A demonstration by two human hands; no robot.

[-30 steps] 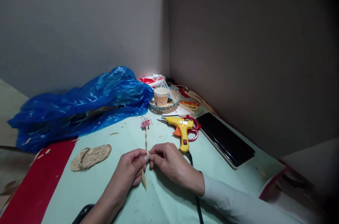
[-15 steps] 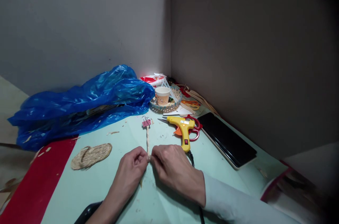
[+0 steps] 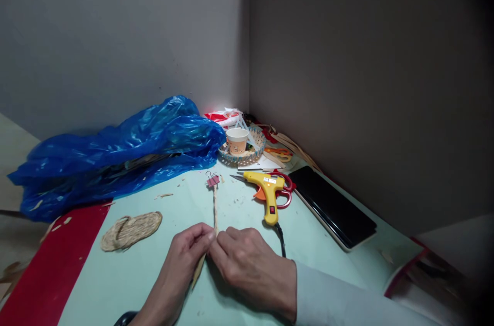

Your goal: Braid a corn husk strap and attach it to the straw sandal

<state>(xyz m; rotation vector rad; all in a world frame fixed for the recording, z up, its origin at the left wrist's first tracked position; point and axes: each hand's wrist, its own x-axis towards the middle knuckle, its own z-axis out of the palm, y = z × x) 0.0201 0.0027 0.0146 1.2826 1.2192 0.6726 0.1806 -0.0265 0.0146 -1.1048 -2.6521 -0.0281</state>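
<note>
A pale braided cord (image 3: 215, 207) runs down the table toward me, its far end caught in a pink binder clip (image 3: 212, 180). My left hand (image 3: 188, 251) pinches the cord's near end between thumb and forefinger. Right beside it, my right hand (image 3: 247, 259) is closed on the same end, its fingertips partly hidden behind its own knuckles. A flat tan strand (image 3: 199, 271) sticks out below the left hand's fingers. To the left lies a small woven straw sandal (image 3: 131, 231).
A yellow glue gun (image 3: 269, 195) with a black cable lies over red-handled scissors (image 3: 287, 189). A black phone-like slab (image 3: 332, 206) is at the right. Behind are a blue plastic bag (image 3: 127, 148) and a woven basket (image 3: 227, 160) holding a paper cup (image 3: 236, 142).
Both hands have shifted slightly down toward me along the cord. More of the tan strand now shows beneath the left hand. The view has tilted a little.
</note>
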